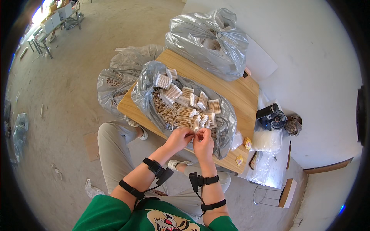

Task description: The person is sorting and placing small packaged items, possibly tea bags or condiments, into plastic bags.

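My left hand and my right hand meet at the near edge of an open grey plastic bag on the table. Their fingertips pinch together at the lower end of a small clear packet of cotton swabs. The exact grip is partly hidden by the fingers. Inside the grey bag lie many loose cotton swabs, with brownish sticks. Filled clear packets of swabs are heaped over them, mostly toward the far side.
A large full grey bag stands at the table's far end. More bags of swabs sit on the floor at left. To the right are a small fan, a stack of clear plastic bags and yellow packets.
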Action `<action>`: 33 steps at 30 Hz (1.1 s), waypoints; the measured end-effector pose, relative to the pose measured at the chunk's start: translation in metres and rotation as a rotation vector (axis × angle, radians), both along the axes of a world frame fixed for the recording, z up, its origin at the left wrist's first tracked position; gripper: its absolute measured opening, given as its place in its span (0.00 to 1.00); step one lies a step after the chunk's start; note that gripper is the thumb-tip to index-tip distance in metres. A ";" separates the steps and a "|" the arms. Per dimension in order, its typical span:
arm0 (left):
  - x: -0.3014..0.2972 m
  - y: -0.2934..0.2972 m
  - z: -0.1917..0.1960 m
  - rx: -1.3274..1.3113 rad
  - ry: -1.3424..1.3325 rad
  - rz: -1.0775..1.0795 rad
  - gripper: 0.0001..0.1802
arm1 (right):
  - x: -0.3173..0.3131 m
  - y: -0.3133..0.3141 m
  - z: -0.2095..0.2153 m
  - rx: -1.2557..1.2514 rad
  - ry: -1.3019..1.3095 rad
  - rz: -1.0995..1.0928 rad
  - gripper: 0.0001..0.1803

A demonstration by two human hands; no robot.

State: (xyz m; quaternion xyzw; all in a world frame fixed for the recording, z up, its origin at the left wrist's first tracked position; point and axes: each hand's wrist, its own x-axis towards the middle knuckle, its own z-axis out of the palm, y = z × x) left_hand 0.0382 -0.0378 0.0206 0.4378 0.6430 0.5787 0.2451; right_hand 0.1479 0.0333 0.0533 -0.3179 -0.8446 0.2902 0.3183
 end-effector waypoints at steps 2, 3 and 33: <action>0.001 0.000 0.003 -0.015 -0.052 -0.006 0.08 | 0.000 0.000 0.001 -0.007 0.001 -0.002 0.13; 0.001 -0.001 0.004 -0.017 -0.021 0.006 0.07 | 0.000 0.000 0.001 -0.015 0.001 -0.003 0.13; -0.007 -0.001 0.010 0.170 -0.801 0.023 0.10 | 0.018 0.009 -0.005 -0.780 0.616 -0.122 0.06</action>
